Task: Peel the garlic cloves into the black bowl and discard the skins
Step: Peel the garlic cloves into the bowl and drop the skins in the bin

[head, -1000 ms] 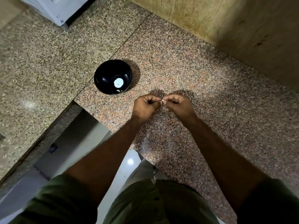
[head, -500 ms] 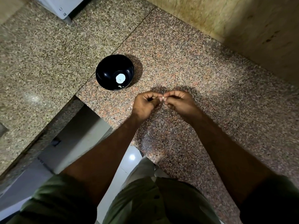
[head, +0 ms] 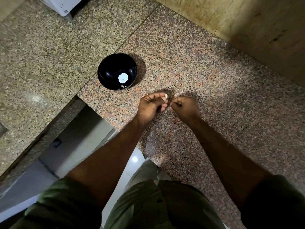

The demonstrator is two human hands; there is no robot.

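My left hand (head: 152, 105) pinches a pale garlic clove (head: 166, 96) between thumb and forefinger, just above the granite counter. Close beside it, my right hand (head: 184, 107) has its fingers curled tight at the fingertips, perhaps on a scrap of skin too small to make out. The black bowl (head: 107, 70) stands up and to the left of both hands, with a pale clove (head: 122, 86) lying low inside it and a bright white glare spot at its bottom.
The granite counter (head: 206, 76) spreads right and back to a beige tiled wall (head: 247, 22). A seam joins it to a second slab on the left. A white appliance corner (head: 64, 7) sits at the top left. The counter's edge drops to the floor below my arms.
My hands, joined on the clove before, have drawn slightly apart. The clove stays in my left hand. The view has shifted a little.
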